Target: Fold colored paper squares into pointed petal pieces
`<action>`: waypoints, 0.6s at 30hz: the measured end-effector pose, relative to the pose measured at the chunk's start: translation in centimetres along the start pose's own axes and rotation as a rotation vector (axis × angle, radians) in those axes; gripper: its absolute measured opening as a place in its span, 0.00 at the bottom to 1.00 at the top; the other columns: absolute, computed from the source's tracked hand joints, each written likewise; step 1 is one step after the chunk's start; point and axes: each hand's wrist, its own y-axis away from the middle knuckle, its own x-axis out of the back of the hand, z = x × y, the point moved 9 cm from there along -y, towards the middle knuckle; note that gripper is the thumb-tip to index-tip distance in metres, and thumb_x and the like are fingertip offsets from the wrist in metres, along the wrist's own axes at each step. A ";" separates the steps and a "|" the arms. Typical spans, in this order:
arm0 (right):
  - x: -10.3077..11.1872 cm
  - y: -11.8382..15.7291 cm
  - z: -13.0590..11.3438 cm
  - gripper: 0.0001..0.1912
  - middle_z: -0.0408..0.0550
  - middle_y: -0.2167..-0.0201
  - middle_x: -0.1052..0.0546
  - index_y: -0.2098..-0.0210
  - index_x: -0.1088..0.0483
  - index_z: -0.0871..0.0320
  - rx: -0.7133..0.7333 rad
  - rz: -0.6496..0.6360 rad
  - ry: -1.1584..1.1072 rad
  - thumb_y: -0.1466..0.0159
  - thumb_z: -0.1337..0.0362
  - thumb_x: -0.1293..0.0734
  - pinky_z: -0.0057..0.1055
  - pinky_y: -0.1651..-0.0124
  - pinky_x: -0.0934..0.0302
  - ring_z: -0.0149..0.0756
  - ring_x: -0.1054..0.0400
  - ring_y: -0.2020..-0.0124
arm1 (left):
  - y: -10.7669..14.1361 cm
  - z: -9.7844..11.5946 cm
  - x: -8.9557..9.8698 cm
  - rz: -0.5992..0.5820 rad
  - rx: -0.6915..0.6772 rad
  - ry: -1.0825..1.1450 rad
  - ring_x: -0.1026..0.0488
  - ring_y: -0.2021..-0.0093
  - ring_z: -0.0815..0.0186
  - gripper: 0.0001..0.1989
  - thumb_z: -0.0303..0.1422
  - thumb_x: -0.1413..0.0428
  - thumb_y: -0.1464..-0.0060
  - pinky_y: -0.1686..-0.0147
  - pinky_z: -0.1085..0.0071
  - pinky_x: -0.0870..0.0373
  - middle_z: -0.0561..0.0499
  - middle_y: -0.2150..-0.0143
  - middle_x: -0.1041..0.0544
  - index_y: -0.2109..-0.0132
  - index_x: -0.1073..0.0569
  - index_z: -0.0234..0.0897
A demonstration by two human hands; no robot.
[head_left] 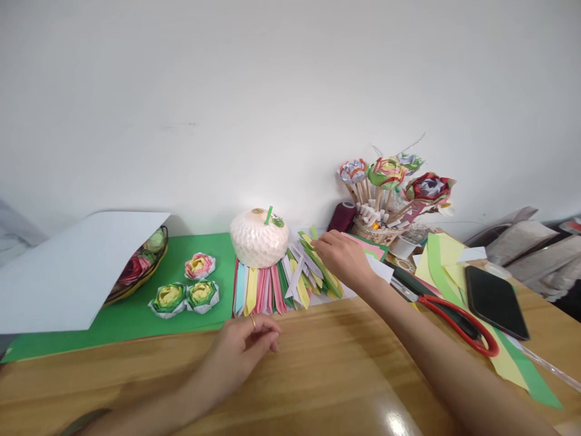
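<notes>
My right hand [341,259] reaches over a pile of folded paper pieces, its fingers bent down and closed on the green and yellow folded paper strips [327,274]. Its fingertips are partly hidden. My left hand [247,346] hovers low over the table's front part, fingers curled in towards the thumb, with nothing visible between them. Just beyond it lies a row of pink, yellow, blue and white folded strips [263,289]. Behind these stands a white, scaly-textured round container [258,239] with a green straw-like piece on top. Three folded paper flowers [200,266] sit to the left.
A white sheet [77,266] partly covers a basket [157,266] of paper flowers on green card [113,327]. At right are red-handled scissors [454,315], a black phone [496,301], paper strips [438,254], a maroon thread spool [342,216] and a basket of stemmed paper flowers [385,172].
</notes>
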 end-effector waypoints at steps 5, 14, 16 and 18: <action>0.8 2.0 -0.1 0.19 0.44 0.55 0.24 0.44 0.36 0.49 0.029 -0.045 -0.061 0.34 0.67 0.39 0.27 0.59 0.40 0.35 0.32 0.55 | 0.1 0.1 -0.3 -0.033 0.000 -0.009 0.26 0.71 0.67 0.09 0.33 0.51 0.44 0.68 0.75 0.32 0.52 0.73 0.23 0.66 0.27 0.36; -0.5 8.0 9.2 0.22 0.59 0.55 0.28 0.52 0.33 0.61 -0.481 -0.137 0.088 0.42 0.55 0.33 0.40 0.62 0.38 0.55 0.33 0.53 | 0.0 -0.3 -0.6 -0.047 0.002 -0.028 0.26 0.71 0.67 0.09 0.33 0.50 0.43 0.69 0.75 0.34 0.53 0.74 0.23 0.66 0.27 0.37; -1.3 9.1 9.9 0.24 0.58 0.56 0.28 0.52 0.34 0.61 -0.527 -0.171 0.093 0.44 0.55 0.31 0.38 0.62 0.39 0.54 0.33 0.53 | 0.1 -0.4 -0.6 -0.046 -0.006 -0.033 0.26 0.71 0.67 0.09 0.34 0.50 0.43 0.69 0.75 0.34 0.53 0.73 0.23 0.66 0.27 0.37; -1.7 9.7 10.2 0.22 0.56 0.56 0.28 0.51 0.35 0.60 -0.559 -0.185 0.087 0.42 0.57 0.33 0.36 0.63 0.40 0.50 0.32 0.55 | 0.1 -0.4 -0.6 -0.044 -0.016 -0.028 0.26 0.71 0.67 0.09 0.34 0.50 0.43 0.69 0.75 0.34 0.53 0.74 0.23 0.67 0.27 0.37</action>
